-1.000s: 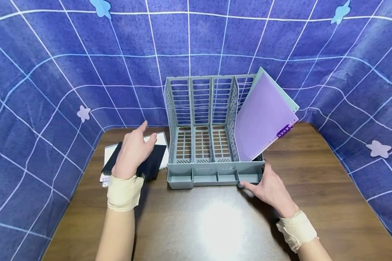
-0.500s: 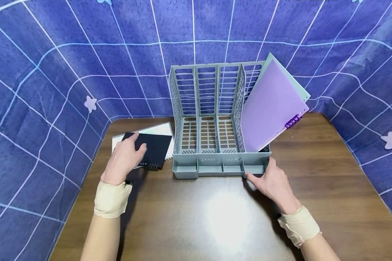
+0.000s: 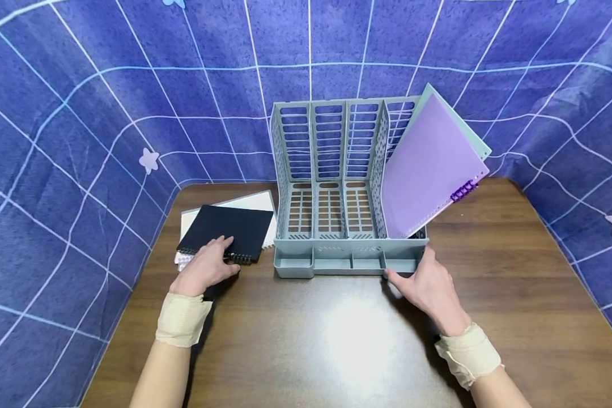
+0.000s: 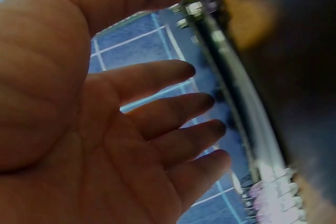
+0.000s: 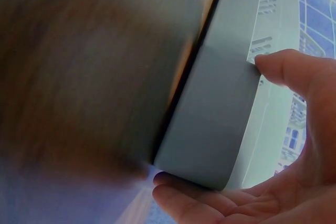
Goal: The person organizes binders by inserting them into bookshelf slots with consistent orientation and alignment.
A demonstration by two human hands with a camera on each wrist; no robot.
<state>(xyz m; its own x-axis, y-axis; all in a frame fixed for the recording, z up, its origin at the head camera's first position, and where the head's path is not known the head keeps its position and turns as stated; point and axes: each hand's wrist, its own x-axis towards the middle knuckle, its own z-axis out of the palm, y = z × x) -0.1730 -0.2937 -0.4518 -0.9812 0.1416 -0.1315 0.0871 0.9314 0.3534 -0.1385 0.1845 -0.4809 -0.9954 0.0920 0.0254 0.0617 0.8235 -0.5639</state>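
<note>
A black spiral notebook [image 3: 237, 226] lies on top of white spiral notebooks [image 3: 255, 201] at the left of the desk. My left hand [image 3: 209, 266] is at its near edge, the fingers over the cover and the thumb out by the binding. In the left wrist view the fingers [image 4: 173, 111] are extended, with a gap to the blurred notebook edge. A grey file organizer [image 3: 352, 249] with upright dividers stands in the middle. My right hand [image 3: 430, 286] grips its front right corner, thumb on the front rim and fingers [image 5: 194, 203] round the side.
A purple notebook [image 3: 428, 170] with a purple binding leans in the organizer's rightmost slot, a mint-green one [image 3: 464, 127] behind it. Small trays line the organizer's front. A blue cloth [image 3: 209, 34] with a white grid hangs behind the wooden desk [image 3: 285, 340].
My left hand has come back and down from above the notebooks to the near edge of the black one. My right hand keeps its grip on the organizer. The head view has tilted and shifted slightly.
</note>
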